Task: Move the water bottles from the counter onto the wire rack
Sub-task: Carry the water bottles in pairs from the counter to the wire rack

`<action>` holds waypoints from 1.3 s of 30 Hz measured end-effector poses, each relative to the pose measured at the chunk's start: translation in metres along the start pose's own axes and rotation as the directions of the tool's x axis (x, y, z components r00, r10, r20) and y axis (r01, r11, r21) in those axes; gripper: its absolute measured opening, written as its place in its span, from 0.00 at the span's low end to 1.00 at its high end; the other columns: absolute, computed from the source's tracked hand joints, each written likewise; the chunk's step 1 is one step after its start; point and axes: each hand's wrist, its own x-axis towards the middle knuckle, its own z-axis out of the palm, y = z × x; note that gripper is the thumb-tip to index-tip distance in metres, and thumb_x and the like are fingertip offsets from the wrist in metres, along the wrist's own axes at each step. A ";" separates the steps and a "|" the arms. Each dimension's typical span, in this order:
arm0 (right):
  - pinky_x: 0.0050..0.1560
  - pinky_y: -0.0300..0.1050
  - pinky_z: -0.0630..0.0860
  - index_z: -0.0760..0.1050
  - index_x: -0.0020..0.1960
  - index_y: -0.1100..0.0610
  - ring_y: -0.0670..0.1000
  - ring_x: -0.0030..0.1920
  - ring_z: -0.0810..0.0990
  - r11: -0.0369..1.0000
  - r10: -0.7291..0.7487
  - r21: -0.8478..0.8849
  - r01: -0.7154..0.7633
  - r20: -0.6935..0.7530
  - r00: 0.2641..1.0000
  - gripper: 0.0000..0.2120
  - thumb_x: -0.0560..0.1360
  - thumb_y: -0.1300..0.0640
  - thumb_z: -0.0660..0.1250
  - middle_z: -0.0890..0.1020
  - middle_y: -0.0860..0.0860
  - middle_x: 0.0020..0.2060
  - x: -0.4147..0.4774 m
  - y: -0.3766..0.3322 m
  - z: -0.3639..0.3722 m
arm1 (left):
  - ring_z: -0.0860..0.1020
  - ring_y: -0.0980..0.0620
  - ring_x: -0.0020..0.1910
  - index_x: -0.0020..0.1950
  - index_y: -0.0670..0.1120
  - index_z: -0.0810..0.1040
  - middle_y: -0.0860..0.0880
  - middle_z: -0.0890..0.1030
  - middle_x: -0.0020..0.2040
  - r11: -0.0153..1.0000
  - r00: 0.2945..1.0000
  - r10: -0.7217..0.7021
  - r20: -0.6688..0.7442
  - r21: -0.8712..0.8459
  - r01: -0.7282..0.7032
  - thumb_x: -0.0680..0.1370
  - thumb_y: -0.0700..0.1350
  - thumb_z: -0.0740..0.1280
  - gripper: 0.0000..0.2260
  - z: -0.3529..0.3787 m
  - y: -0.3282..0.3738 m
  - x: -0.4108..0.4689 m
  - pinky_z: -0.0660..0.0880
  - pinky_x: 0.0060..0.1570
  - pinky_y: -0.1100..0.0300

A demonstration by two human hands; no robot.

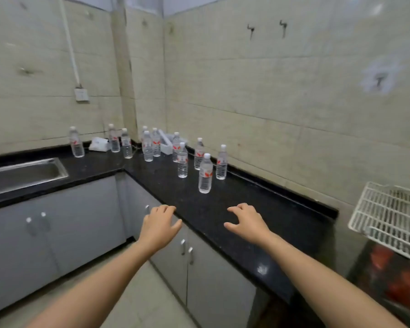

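Note:
Several clear water bottles with white caps and red labels stand upright on the black L-shaped counter (258, 216), spread around its inner corner. The nearest bottle (205, 173) stands alone in front of the others. A white wire rack (388, 214) sits at the far right, past the counter's end, with no bottle on it. My left hand (160, 224) hovers at the counter's front edge, fingers spread and holding nothing. My right hand (246, 221) hovers over the counter, also open, a short way in front of the nearest bottle.
A steel sink (21, 174) is set into the counter at the left. Grey cabinet doors (81, 221) run below the counter. A white box (100, 144) and a white tray-like object (166, 144) lie near the corner. Tiled walls enclose the counter; something red shows under the rack.

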 end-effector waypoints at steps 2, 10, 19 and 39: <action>0.67 0.50 0.63 0.64 0.70 0.52 0.55 0.70 0.62 0.998 -0.066 -0.003 0.066 0.046 0.997 0.26 0.74 0.46 0.62 0.66 0.56 0.69 0.028 -0.046 0.022 | 0.65 0.46 0.68 0.68 0.46 0.67 0.47 0.69 0.69 0.996 0.996 -0.091 -0.008 0.011 0.091 0.78 0.52 0.58 0.20 -0.015 -0.060 0.000 0.64 0.64 0.53; 0.67 0.48 0.62 0.65 0.70 0.53 0.55 0.70 0.63 0.968 -0.249 0.009 0.251 0.167 0.954 0.26 0.75 0.46 0.62 0.66 0.56 0.68 0.102 -0.176 0.101 | 0.65 0.46 0.69 0.67 0.45 0.67 0.46 0.69 0.69 0.913 0.915 -0.404 -0.015 -0.063 0.402 0.78 0.51 0.58 0.20 -0.039 -0.220 -0.010 0.64 0.64 0.53; 0.68 0.47 0.61 0.64 0.70 0.54 0.55 0.70 0.62 0.943 -0.329 0.034 0.332 0.261 0.908 0.25 0.75 0.47 0.62 0.66 0.56 0.69 0.192 -0.205 0.144 | 0.65 0.45 0.68 0.67 0.45 0.67 0.45 0.70 0.69 0.834 0.841 -0.541 -0.007 -0.131 0.536 0.78 0.51 0.58 0.19 -0.011 -0.273 0.037 0.64 0.64 0.51; 0.69 0.48 0.62 0.66 0.69 0.56 0.54 0.69 0.65 0.855 -0.518 0.256 0.451 0.374 0.769 0.24 0.75 0.49 0.63 0.68 0.55 0.67 0.445 -0.288 0.217 | 0.70 0.44 0.65 0.64 0.40 0.70 0.42 0.75 0.63 0.473 0.546 -0.831 -0.104 -0.648 0.596 0.77 0.44 0.63 0.17 0.025 -0.370 0.220 0.66 0.63 0.51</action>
